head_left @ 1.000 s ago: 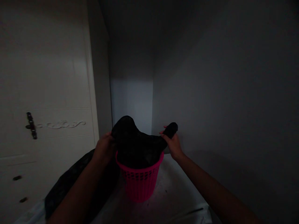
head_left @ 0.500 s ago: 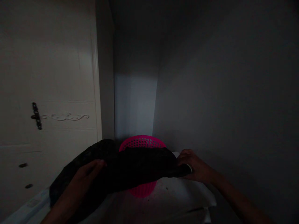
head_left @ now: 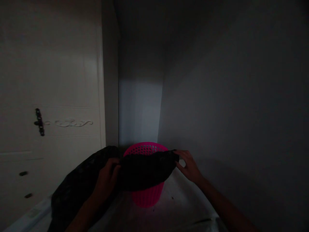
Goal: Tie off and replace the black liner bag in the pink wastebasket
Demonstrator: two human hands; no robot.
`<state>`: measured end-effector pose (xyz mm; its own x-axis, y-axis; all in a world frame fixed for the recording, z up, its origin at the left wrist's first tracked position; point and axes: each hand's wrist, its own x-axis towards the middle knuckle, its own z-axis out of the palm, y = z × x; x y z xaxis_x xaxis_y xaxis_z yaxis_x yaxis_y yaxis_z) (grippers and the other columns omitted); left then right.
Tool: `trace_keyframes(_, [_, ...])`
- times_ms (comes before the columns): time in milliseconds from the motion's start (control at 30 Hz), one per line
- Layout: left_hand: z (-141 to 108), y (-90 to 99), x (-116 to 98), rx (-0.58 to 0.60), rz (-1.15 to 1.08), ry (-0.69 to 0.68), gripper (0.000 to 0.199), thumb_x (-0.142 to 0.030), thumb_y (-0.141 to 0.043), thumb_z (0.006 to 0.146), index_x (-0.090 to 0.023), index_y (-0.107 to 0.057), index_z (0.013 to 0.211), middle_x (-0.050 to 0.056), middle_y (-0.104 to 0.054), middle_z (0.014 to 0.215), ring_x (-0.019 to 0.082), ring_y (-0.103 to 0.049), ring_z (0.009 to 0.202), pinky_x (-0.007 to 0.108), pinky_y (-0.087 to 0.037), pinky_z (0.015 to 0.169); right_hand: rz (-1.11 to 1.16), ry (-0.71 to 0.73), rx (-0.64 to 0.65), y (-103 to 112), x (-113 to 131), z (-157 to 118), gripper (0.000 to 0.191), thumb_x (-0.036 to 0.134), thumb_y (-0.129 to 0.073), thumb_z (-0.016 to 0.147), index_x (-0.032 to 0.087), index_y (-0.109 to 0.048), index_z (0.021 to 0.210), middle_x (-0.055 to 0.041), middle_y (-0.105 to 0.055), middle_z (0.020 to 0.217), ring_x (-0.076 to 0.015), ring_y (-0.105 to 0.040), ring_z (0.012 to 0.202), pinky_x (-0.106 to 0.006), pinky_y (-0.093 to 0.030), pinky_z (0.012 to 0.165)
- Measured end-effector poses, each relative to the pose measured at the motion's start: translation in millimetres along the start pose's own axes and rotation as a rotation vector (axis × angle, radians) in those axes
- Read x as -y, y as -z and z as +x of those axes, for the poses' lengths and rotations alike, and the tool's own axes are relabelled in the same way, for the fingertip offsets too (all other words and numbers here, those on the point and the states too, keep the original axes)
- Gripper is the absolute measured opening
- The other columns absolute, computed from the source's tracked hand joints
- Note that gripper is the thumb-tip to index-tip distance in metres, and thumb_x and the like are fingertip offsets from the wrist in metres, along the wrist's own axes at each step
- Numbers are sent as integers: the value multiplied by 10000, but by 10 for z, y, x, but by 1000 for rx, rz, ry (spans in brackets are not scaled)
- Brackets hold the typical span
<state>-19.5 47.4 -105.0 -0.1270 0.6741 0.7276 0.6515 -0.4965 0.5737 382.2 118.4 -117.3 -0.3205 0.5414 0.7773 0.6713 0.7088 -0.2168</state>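
A black cloth (head_left: 145, 170), dark and without visible detail, stretches between my hands in front of a pink perforated basket (head_left: 147, 198). Its bulkier part hangs at the left, over my left forearm's far side. My left hand (head_left: 108, 175) has its fingers bent onto the cloth near the middle. At the cloth's right end, my right hand (head_left: 188, 166) pinches the edge between thumb and fingers. The cloth hides the middle of the basket; the rim behind and the lower wall show.
A white cabinet (head_left: 70, 80) with a dark handle (head_left: 39, 122) stands at the left. A grey wall (head_left: 217, 96) rises on the right. The basket rests on a pale surface (head_left: 183, 203) in the dim corner.
My right hand has moved left and slightly up with the cloth's end, showing more of the pale surface. My left hand has shifted right along the cloth.
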Motion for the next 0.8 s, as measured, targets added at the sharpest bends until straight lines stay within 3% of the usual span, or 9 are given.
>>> trace_keyframes(100, [-74,14,35,26,-7,-44,351,-547,-477,861,-261,-682,853,72,-751,796,260,-705,756,337,-554,704,-35,111,-10,29,-43,-52,199,278,-538,959,245,-686,1088,-116,-728,1116,-284,-643,1066,-489,-502,942])
trace_keyframes(233, [-30,52,-55,-18,-13,-11,429,-621,-461,868,-254,-650,751,53,-699,714,236,-655,697,320,-502,656,-15,80,-83,31,-105,-93,208,288,-500,951,228,-669,1056,-123,-717,1038,-280,-637,1002,-470,-504,900])
trace_keyframes(300, [66,25,-127,18,-9,78,436,-616,-474,898,-245,-626,727,27,-662,702,212,-619,692,307,-480,669,20,-65,-122,-27,-142,-47,230,334,-497,956,223,-681,1036,-120,-721,1018,-276,-637,986,-471,-500,918])
trace_keyframes(367, [177,-61,-145,11,-54,152,452,-651,-522,875,-230,-654,775,32,-693,817,219,-638,810,314,-494,778,113,-252,-142,-127,-190,39,269,402,-534,929,215,-700,1028,-114,-736,1033,-274,-643,1006,-475,-497,954])
trace_keyframes(467, [315,-278,-20,-19,-242,317,610,-762,-554,796,-192,-708,948,73,-728,1024,255,-652,1000,346,-497,892,420,-532,-86,-318,-257,194,374,509,-612,835,193,-729,996,-99,-759,1033,-263,-668,1004,-453,-515,951])
trace_keyframes(567, [427,-511,214,2,-409,492,761,-868,-560,700,-154,-697,927,65,-715,882,241,-650,861,330,-510,744,763,-786,-41,-508,-277,328,446,530,-690,727,169,-738,984,-87,-769,991,-235,-692,937,-399,-546,874])
trace_keyframes(633, [508,-632,370,-30,-396,524,779,-898,-587,626,-150,-683,822,51,-684,775,227,-623,777,314,-484,669,895,-873,-31,-631,-270,391,461,516,-723,676,168,-743,977,-76,-774,954,-217,-700,876,-365,-555,813])
trace_keyframes(800, [633,-825,676,-40,-333,557,606,-765,-703,551,-168,-649,638,36,-642,643,219,-605,696,313,-454,630,823,-706,-94,-954,-280,436,533,697,-623,740,176,-698,657,-66,-694,602,-229,-661,637,-354,-532,600])
